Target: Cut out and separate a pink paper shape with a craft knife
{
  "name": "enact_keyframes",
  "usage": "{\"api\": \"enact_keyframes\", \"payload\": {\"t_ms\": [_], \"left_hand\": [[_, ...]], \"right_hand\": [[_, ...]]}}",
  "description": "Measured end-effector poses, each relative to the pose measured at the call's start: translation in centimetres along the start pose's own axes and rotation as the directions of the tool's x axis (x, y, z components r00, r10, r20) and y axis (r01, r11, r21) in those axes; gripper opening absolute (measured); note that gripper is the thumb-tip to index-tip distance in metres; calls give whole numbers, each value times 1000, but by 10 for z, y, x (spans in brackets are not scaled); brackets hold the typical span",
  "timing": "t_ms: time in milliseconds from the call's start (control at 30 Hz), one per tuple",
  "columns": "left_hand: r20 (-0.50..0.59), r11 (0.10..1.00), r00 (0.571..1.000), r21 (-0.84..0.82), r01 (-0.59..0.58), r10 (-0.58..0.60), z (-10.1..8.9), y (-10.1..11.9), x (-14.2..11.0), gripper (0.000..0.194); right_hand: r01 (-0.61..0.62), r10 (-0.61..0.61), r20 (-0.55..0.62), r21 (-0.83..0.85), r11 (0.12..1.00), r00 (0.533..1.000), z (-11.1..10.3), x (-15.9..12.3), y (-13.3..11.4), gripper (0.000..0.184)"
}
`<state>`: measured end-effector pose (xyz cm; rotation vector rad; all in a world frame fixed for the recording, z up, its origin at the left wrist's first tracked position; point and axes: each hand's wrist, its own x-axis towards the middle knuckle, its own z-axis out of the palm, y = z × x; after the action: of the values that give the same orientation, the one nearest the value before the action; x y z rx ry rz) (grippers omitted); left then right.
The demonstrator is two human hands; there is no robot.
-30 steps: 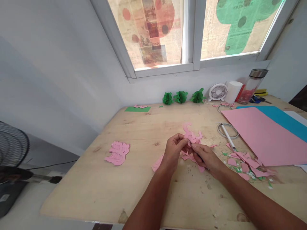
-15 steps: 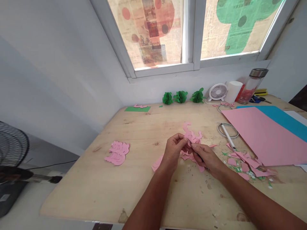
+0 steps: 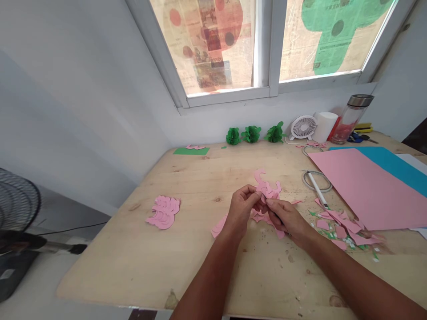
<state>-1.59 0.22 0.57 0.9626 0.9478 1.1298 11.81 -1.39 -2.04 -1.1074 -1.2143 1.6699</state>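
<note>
Both hands meet over the middle of the wooden table (image 3: 187,262). My left hand (image 3: 243,208) is closed, pinching a pink paper piece (image 3: 264,190) with curled, cut-out edges. Close against its fingertips is my right hand (image 3: 289,218), closed around a slim dark tool (image 3: 279,218) that is mostly hidden, so its kind cannot be made out. More pink paper scraps (image 3: 260,216) lie under and behind the hands. Beside my left wrist rests a pink paper strip (image 3: 218,226). Farther left is a pile of scalloped pink cut-outs (image 3: 164,212).
Right of the hands lie pink and green offcuts (image 3: 343,229), a white pen (image 3: 317,190) and a large pink sheet (image 3: 373,191). Along the wall stand green paper figures (image 3: 251,134), a small white fan (image 3: 303,128) and a glass bottle (image 3: 350,120). A green sheet (image 3: 191,151) is far left.
Almost nothing differs. Both hands keep the same place and grip on the pink paper; the view has shifted very slightly.
</note>
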Motion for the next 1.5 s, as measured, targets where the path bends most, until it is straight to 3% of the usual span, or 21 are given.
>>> {"api": "enact_keyframes", "payload": {"t_ms": [1500], "left_hand": [[3,1000,1000,-14,-17,17,0,-3,1,18]], "right_hand": [[16,-16,-11,-21,1000,1000,-2,2,3,39]]}}
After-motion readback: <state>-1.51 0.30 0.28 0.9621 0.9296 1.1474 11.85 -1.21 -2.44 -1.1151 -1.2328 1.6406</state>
